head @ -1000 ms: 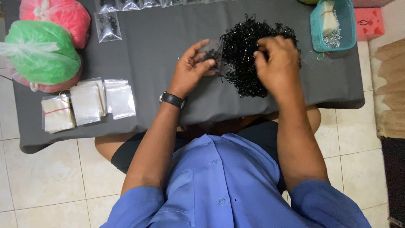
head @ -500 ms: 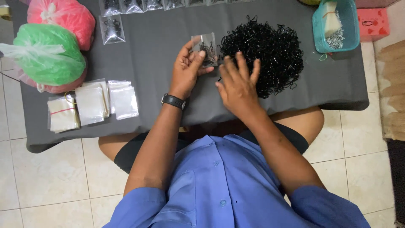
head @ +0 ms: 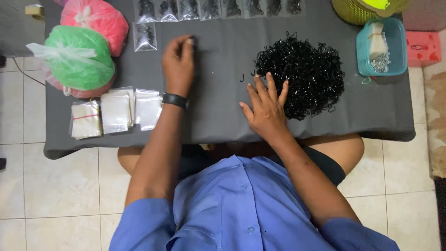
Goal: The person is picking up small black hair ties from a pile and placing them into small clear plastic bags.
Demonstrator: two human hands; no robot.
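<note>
Spillage looks like the main hazard here, because the pile of small black hooks (head: 301, 74) sits loose on the grey tabletop (head: 223, 116), right of centre and toward the far edge, with a few strays (head: 242, 77) already lying apart from it. The right hand (head: 265, 108) rests flat with fingers spread, palm down beside the pile's near-left rim, gripping nothing; a careless sweep could push hooks toward the near edge and onto the tiled floor (head: 60, 186).

The left hand (head: 179, 62) is reached toward the far edge with its fingertips pinched together on something small and dark, probably a filled clear packet, though I cannot tell for certain. A row of filled packets (head: 213, 8) lines the far edge; crowding another in could nudge one off the back.

Empty clear bags (head: 116, 111) lie stacked at the near-left corner, beside the green bag (head: 79, 62) and pink bag (head: 95, 21), and the left forearm could drag them.
</note>
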